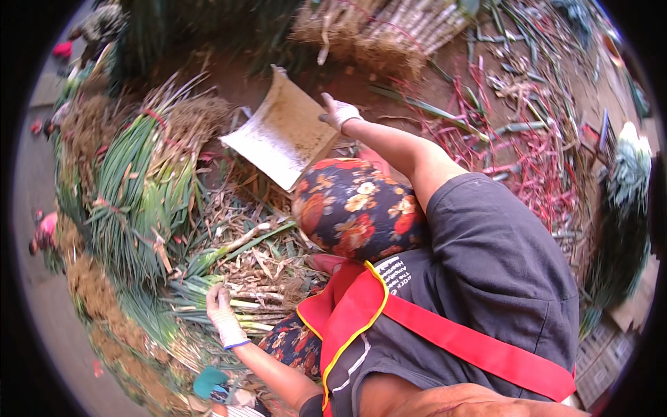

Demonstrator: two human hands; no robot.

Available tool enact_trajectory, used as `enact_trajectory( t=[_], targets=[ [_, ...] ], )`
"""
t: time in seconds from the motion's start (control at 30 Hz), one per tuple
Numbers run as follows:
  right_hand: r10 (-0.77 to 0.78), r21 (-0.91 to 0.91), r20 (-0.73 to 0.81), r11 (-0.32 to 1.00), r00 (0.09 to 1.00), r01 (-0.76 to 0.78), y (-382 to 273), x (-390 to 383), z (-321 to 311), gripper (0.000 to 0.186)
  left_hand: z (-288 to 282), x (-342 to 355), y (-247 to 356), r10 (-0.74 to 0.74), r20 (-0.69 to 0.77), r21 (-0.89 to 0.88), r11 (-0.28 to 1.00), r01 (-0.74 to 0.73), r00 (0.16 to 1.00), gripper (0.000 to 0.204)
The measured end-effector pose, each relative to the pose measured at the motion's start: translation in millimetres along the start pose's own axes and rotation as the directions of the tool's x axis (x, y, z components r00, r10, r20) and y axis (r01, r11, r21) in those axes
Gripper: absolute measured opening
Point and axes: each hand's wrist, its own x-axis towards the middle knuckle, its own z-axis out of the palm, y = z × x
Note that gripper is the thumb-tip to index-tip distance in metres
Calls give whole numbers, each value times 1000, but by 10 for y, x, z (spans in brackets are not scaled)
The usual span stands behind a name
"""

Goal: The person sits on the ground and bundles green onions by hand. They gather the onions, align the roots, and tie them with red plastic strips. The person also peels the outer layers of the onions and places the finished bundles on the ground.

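My left hand [224, 321], in a white glove with a blue cuff, lies at a loose pile of green onions [257, 302] beside my leg. Its fingers look stretched out over the stalks. My right hand [339, 112], also in a white glove, is held out at the far side with thumb and fingers apart. It is close to the edge of a bent, dirty pale sheet [285, 128]; I cannot tell whether they touch. Floral cloth covers my knee [361, 205], and a red apron [351, 306] with yellow trim hangs on my front.
Tied green onion bundles [149, 174] stand at left, more onions [389, 35] at the far side. Red ties [514, 167] and leaf scraps litter the brown ground at right. A person in a teal hat [210, 382] is at lower left, another in pink [47, 231] farther left.
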Motion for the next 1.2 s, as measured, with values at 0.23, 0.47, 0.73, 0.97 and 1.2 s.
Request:
enact_trajectory(
  t=[0.23, 0.47, 0.73, 0.97, 1.2],
  targets=[
    [-22, -14, -49, 1000, 999, 22, 1204, -1294, -314, 34, 290, 282, -362, -50, 188, 212, 977, 9, 981, 17],
    [636, 65, -216, 767, 741, -639, 2942, -3119, -1283, 32, 463, 263, -252, -235, 237, 190, 963, 193, 943, 19],
    [894, 622, -54, 378, 444, -686, 3500, -3280, -1498, 58, 693, 435, -44, -182, 294, 291, 952, 93, 938, 21],
    [769, 884, -252, 430, 587, -185, 3351, -3348, -2763, 22, 716, 460, 183, -110, 322, 218, 975, 40, 940, 19],
    [891, 909, -407, 417, 202, -7, 3967, -4691, -3292, 16, 938, 636, 279, -62, 467, 196, 980, -35, 882, 19]
  ],
)
